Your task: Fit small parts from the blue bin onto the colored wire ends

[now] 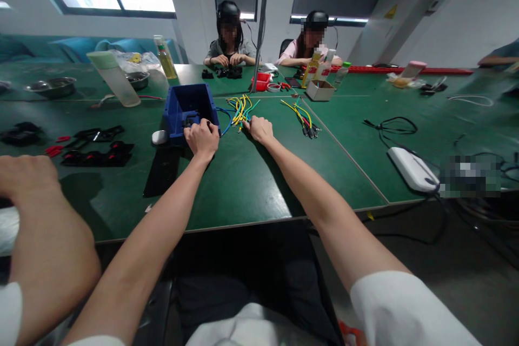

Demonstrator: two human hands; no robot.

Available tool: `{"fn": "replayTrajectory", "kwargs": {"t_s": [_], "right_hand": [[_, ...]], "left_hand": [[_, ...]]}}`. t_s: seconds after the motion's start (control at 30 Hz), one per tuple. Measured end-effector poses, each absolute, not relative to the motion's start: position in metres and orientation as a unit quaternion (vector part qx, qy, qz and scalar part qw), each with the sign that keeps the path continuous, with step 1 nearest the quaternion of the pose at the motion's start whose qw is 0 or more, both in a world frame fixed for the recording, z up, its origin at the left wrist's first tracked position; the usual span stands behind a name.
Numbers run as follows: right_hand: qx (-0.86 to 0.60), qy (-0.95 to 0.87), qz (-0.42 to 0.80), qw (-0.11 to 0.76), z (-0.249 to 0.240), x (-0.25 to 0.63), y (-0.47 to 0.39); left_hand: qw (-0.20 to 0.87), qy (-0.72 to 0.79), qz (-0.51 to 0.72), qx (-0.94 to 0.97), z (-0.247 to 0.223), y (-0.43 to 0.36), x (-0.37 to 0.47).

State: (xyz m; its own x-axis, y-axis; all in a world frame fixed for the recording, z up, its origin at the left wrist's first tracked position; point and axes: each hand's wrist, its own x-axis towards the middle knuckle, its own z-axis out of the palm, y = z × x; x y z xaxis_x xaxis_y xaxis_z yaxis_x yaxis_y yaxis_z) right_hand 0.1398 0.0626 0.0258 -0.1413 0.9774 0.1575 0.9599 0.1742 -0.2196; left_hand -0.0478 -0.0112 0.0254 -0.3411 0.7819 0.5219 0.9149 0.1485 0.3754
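My left hand (201,139) is at the front edge of a blue plastic bin (172,113), its fingers curled. Something small and dark shows by its fingertips, too small to name. Inside the bin lie dark blue and black parts. To the right, my right hand (260,129) is closed at the near end of a bunch of yellow and green wires (242,105), pinching a wire end largely hidden by the fingers. A blue cable loops between the bin and this bunch. Farther right lies a second bunch of wires (302,116) with dark terminal ends.
Left of the bin are a white mouse-like object (159,137), a black phone-like slab (162,172) and black-and-red parts (97,155). A frosted bottle (115,81) leans behind. A white power bank (412,169) lies right. Another person's arm (44,243) enters at left; two people sit opposite.
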Motion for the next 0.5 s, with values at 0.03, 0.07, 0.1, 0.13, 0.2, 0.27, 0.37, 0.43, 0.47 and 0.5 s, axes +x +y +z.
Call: {"fn": "replayTrajectory", "kwargs": {"t_s": [0.03, 0.07, 0.1, 0.13, 0.2, 0.27, 0.37, 0.43, 0.47, 0.5], "right_hand": [[-0.637, -0.759, 0.034, 0.133, 0.0249, 0.1405, 0.0638], [-0.634, -0.761, 0.035, 0.133, 0.0242, 0.1410, 0.0650], [-0.631, -0.763, 0.036, 0.132, 0.0235, 0.1412, 0.0659], [-0.629, -0.766, 0.035, 0.131, 0.0229, 0.1411, 0.0665], [-0.620, -0.773, 0.022, 0.133, 0.0218, 0.1407, 0.0663], [-0.606, -0.784, 0.008, 0.135, 0.0211, 0.1403, 0.0649], [-0.598, -0.790, 0.009, 0.134, 0.0212, 0.1401, 0.0635], [-0.608, -0.782, 0.025, 0.133, 0.0216, 0.1397, 0.0639], [-0.615, -0.776, 0.033, 0.134, 0.0216, 0.1393, 0.0643], [-0.621, -0.771, 0.039, 0.136, 0.0214, 0.1388, 0.0647]], "left_hand": [[0.102, -0.750, -0.326, -0.567, 0.0255, -0.0116, -0.0478], [0.102, -0.749, -0.325, -0.568, 0.0257, -0.0120, -0.0479], [0.102, -0.749, -0.323, -0.569, 0.0258, -0.0125, -0.0480], [0.101, -0.750, -0.321, -0.569, 0.0260, -0.0129, -0.0481], [0.103, -0.753, -0.317, -0.567, 0.0262, -0.0135, -0.0481], [0.108, -0.754, -0.315, -0.567, 0.0265, -0.0140, -0.0477], [0.110, -0.754, -0.313, -0.567, 0.0270, -0.0143, -0.0467], [0.106, -0.755, -0.316, -0.564, 0.0270, -0.0140, -0.0463], [0.103, -0.756, -0.318, -0.563, 0.0267, -0.0137, -0.0462], [0.102, -0.755, -0.321, -0.562, 0.0264, -0.0132, -0.0463]]}}
